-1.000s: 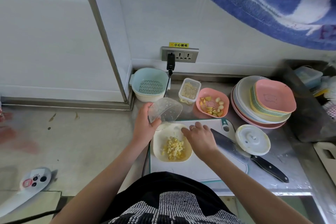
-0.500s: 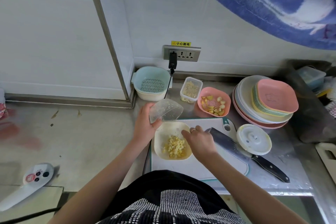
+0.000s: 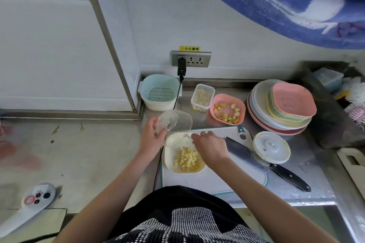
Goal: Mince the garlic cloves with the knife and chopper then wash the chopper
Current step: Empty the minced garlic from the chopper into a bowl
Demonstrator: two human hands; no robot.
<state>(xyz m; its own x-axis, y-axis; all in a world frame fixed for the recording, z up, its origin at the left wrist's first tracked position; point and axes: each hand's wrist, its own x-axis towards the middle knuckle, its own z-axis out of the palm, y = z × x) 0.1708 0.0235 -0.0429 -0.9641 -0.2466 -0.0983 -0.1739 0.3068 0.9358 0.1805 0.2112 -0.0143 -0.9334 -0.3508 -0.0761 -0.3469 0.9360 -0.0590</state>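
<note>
left hand [image 3: 153,136] raised, fingers curled – gripping | right hand [image 3: 210,147] lowered, fingers bent

Since a second ago, your left hand [image 3: 152,136] has tipped the clear chopper cup [image 3: 174,120] further over, so its open mouth now leans down toward the back rim of the cream dish [image 3: 171,156]. Your right hand [image 3: 210,147] has slid from the cutting board edge over the dish, its fingertips [image 3: 194,135] now reaching toward the cup's mouth. The minced garlic [image 3: 186,159] pile in the dish looks a little bigger than before.
</note>
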